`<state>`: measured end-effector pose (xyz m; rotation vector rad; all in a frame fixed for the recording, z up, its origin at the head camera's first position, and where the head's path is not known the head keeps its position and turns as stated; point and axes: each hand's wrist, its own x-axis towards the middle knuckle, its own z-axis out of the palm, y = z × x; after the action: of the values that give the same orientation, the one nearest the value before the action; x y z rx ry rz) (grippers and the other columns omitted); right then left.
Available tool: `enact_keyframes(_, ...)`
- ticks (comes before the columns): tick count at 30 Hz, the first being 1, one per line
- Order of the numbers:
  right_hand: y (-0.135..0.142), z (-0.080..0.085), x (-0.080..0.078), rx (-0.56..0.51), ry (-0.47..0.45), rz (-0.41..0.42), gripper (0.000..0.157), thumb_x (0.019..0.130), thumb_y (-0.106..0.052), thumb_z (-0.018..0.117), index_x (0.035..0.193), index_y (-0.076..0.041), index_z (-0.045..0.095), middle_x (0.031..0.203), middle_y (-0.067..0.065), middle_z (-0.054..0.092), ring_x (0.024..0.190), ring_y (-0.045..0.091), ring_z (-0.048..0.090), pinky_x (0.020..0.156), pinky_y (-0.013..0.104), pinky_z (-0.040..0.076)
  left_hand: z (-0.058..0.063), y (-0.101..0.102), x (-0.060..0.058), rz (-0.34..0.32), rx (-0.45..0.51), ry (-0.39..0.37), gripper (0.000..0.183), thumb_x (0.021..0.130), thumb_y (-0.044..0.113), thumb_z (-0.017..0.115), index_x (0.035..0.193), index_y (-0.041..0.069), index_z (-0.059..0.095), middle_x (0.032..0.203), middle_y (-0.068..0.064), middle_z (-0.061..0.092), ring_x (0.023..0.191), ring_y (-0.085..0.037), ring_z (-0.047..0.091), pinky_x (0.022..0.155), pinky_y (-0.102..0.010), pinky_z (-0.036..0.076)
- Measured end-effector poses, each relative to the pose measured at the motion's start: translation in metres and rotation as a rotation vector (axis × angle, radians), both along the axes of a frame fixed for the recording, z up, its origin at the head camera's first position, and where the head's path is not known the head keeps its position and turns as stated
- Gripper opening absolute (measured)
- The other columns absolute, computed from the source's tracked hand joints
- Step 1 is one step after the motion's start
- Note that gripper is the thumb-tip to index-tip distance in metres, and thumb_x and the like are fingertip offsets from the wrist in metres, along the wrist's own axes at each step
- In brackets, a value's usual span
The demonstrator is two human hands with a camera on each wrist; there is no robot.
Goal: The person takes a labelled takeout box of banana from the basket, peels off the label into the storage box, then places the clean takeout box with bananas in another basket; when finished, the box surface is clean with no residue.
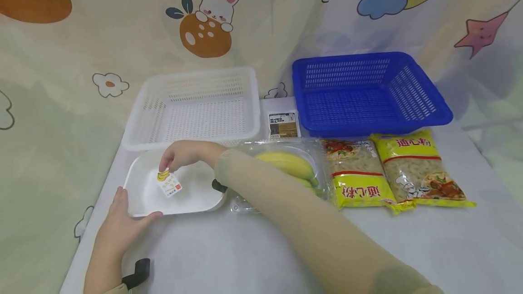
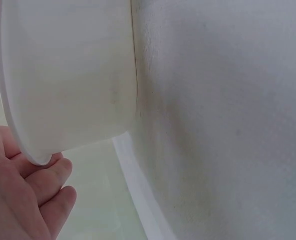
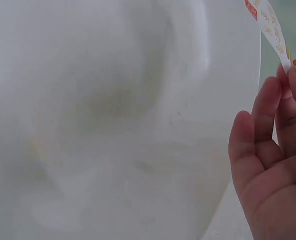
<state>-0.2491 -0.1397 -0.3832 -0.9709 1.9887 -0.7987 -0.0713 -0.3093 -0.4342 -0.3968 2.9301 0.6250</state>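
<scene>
A white oval-cornered tray [image 1: 200, 192] lies on the table at the left. Over its inside, my right hand [image 1: 180, 154] pinches one end of a small white banana-printed label [image 1: 169, 185] between thumb and fingertips. The right wrist view shows the label [image 3: 273, 31] edge-on, its other end free. At the tray's near left corner is my left hand [image 1: 122, 223], thumb along the front rim and fingers along the left side. From the left wrist, bent fingers [image 2: 50, 182] show right at the tray's rim.
Behind the tray stands a white basket [image 1: 258, 108], with a blue basket [image 1: 300, 99] farther right. Between them lies a small printed packet [image 1: 283, 125]. A clear box [image 1: 320, 149] holds bananas [image 1: 290, 164] under my right forearm. Two pasta bags [image 1: 359, 176] lie at the right.
</scene>
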Motion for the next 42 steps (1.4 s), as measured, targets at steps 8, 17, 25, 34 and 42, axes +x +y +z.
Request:
enact_keyframes(8, -0.003, -0.013, 0.002, 0.081, 0.088, 0.035, 0.022, 0.085, -0.011, 0.060, 0.103, -0.022, 0.066, 0.107, -0.012, 0.062, 0.103, 0.001, 0.052, 0.089, 0.015, 0.039, 0.001, 0.000, -0.001, 0.012, -0.010, -0.008, 0.117, 0.074, 0.059, 0.062, 0.141, -0.006, -0.008, 0.148, -0.027, -0.008, 0.132, -0.051, 0.008, 0.093, -0.070, 0.023)
enact_keyframes(17, 0.013, -0.012, 0.007, 0.294, 0.179, -0.093, 0.023, 0.085, -0.011, 0.059, 0.093, -0.031, 0.067, 0.103, -0.017, 0.058, 0.104, 0.005, 0.049, 0.096, 0.026, 0.037, 0.000, 0.002, -0.004, 0.021, -0.022, -0.003, 0.120, 0.071, 0.060, 0.065, 0.141, -0.007, -0.007, 0.148, -0.030, -0.005, 0.132, -0.052, 0.009, 0.093, -0.070, 0.022)
enact_keyframes(25, 0.023, -0.010, 0.018, 0.317, 0.176, -0.257, 0.013, 0.084, -0.020, 0.059, 0.088, -0.029, 0.066, 0.097, -0.012, 0.057, 0.090, 0.011, 0.049, 0.080, 0.028, 0.040, -0.001, -0.001, -0.004, 0.017, -0.017, 0.000, 0.119, 0.072, 0.059, 0.064, 0.141, -0.007, -0.008, 0.147, -0.030, -0.007, 0.132, -0.051, 0.007, 0.095, -0.069, 0.022)
enact_keyframes(34, 0.020, -0.010, 0.022, 0.431, 0.169, -0.291, 0.032, 0.082, -0.011, 0.062, 0.103, -0.036, 0.065, 0.126, -0.015, 0.053, 0.104, 0.011, 0.048, 0.092, 0.031, 0.040, 0.000, -0.003, 0.001, 0.026, -0.002, -0.005, 0.119, 0.073, 0.058, 0.064, 0.142, -0.005, -0.009, 0.148, -0.028, -0.008, 0.133, -0.049, 0.005, 0.096, -0.068, 0.021)
enact_keyframes(42, 0.023, -0.013, 0.016, 0.446, 0.166, -0.254, 0.035, 0.081, -0.012, 0.064, 0.106, -0.037, 0.064, 0.129, -0.015, 0.051, 0.111, 0.011, 0.047, 0.095, 0.032, 0.039, -0.003, -0.002, -0.002, 0.028, 0.001, 0.008, 0.119, 0.071, 0.059, 0.065, 0.143, -0.004, -0.007, 0.148, -0.029, -0.006, 0.133, -0.050, 0.008, 0.094, -0.069, 0.021)
